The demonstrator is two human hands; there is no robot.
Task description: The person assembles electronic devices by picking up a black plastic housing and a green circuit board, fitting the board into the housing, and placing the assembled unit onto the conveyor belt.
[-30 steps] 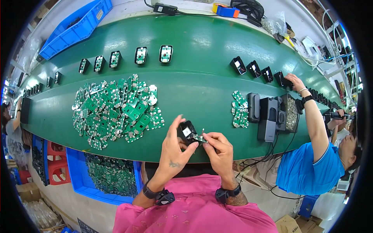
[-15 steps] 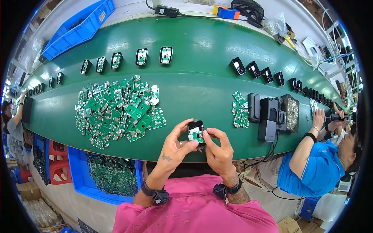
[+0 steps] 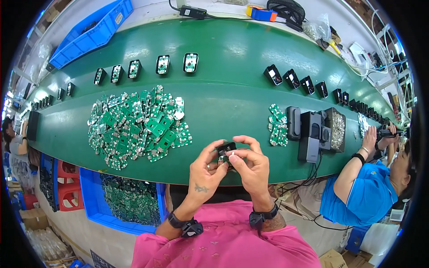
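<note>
Just past the bench's near edge, my left hand (image 3: 204, 172) grips a small black plastic housing (image 3: 227, 146), now tilted. A green circuit board (image 3: 222, 159) shows at the housing's near side, by my left thumb; most of it is hidden. My right hand (image 3: 251, 166) is closed, thumb and forefinger pinching a tiny white piece, perhaps a connector (image 3: 232, 153), against the housing. A large heap of green circuit boards (image 3: 138, 127) lies to the left of my hands. To their right is a smaller pile of boards (image 3: 278, 126).
Filled housings (image 3: 163, 65) stand in a row at far left; open black housings (image 3: 292, 79) line the far right. A grey device (image 3: 309, 136) and a metal-parts tray (image 3: 337, 127) sit at right. A blue bin of boards (image 3: 127, 201) is below the bench. A co-worker (image 3: 362, 192) works at right.
The housing has tipped and turned, so its board shows less. My right fingers have shifted onto the small white piece, and the forefinger is raised over the housing's edge.
</note>
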